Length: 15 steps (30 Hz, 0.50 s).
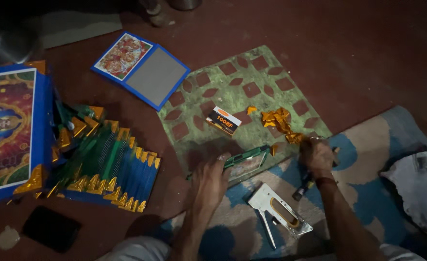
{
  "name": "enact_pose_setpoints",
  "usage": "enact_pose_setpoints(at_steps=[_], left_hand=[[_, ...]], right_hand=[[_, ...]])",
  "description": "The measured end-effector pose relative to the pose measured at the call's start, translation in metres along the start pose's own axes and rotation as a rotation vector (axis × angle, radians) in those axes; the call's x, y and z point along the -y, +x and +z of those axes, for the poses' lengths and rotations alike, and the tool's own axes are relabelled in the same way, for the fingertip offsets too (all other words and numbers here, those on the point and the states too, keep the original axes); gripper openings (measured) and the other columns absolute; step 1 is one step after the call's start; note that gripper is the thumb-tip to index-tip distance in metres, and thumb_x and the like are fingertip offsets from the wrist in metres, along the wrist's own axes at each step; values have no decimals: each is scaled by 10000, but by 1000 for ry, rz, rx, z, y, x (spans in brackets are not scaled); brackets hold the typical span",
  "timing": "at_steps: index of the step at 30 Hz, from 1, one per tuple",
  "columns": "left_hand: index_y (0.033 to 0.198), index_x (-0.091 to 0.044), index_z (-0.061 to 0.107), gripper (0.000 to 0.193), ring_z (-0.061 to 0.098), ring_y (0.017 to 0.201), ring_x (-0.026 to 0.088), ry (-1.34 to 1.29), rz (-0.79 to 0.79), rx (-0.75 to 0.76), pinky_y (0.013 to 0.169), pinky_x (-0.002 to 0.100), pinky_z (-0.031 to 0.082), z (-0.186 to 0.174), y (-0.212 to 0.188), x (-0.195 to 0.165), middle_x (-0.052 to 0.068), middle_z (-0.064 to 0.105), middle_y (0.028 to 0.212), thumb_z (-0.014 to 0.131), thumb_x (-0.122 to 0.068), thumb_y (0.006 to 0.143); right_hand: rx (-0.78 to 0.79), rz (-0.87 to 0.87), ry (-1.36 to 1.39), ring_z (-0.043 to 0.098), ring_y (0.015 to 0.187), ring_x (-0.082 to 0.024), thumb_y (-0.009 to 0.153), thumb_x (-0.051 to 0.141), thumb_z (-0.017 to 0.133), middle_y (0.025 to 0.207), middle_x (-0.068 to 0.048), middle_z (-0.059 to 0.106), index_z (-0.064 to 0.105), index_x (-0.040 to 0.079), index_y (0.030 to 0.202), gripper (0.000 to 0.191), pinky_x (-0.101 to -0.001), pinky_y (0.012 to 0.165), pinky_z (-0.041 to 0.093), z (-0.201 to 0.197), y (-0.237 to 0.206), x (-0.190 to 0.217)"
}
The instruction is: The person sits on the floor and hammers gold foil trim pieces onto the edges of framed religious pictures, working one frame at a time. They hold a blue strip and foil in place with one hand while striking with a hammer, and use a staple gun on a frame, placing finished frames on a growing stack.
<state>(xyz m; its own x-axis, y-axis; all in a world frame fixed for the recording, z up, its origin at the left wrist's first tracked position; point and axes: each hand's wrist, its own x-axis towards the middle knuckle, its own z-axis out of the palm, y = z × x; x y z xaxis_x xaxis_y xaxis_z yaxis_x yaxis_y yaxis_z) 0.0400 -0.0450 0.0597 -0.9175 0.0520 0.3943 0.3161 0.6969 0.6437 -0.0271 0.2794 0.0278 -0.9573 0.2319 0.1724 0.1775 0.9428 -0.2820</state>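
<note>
Left hand (208, 180) clamped over the near end of a small green-edged picture frame (246, 159), pressing it flat against the floor mat. Right hand (317, 157) closed around a dark-handled tool (304, 186), handle end poking out below the fist toward the wrist; working end hidden behind the fingers, possibly a small hammer, though dim light leaves that unsure. Frame lying between the two hands, far end just short of the right knuckles. Just beyond the right hand, a heap of gold foil corner pieces (277, 121) on a worn green cut-out sheet (233, 99). Beyond the left hand, on the same sheet, a small orange-and-white staple box (223, 120). Nearer than both hands, between the forearms, a metal staple gun (278, 211) resting on a blue and beige mat (368, 159). Well off to the left hand's outer side, a fanned stack of finished frames with gold corners (109, 166).
</note>
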Motion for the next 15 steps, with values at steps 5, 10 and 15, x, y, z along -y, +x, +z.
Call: enact_pose_setpoints(at_steps=[5, 10, 15], left_hand=[[1164, -87, 688, 410, 699, 965, 387, -71, 100, -66, 827, 496, 542, -4, 4, 0, 155, 732, 1085, 819, -86, 775], [1139, -69, 706, 410, 711, 908, 395, -86, 54, -24, 773, 495, 549, -10, 7, -6, 175, 746, 1016, 831, -66, 748], [1153, -60, 708, 407, 714, 896, 396, -77, 20, 23, 752, 496, 549, -11, 10, -9, 192, 747, 1012, 837, -71, 766]], right_hand=[[-150, -21, 71, 695, 909, -421, 945, 350, 708, 998, -226, 725, 746, 58, 1041, 309, -509, 816, 544, 0, -1, -2], [-133, 121, 133, 718, 783, -384, 786, 430, 877, 825, -197, 752, 739, -8, 822, 461, -509, 1028, 478, 4, -10, 4], [-102, -27, 348, 711, 917, -366, 894, 274, 743, 1035, -192, 722, 724, 21, 1067, 307, -452, 833, 547, 14, -19, 16]])
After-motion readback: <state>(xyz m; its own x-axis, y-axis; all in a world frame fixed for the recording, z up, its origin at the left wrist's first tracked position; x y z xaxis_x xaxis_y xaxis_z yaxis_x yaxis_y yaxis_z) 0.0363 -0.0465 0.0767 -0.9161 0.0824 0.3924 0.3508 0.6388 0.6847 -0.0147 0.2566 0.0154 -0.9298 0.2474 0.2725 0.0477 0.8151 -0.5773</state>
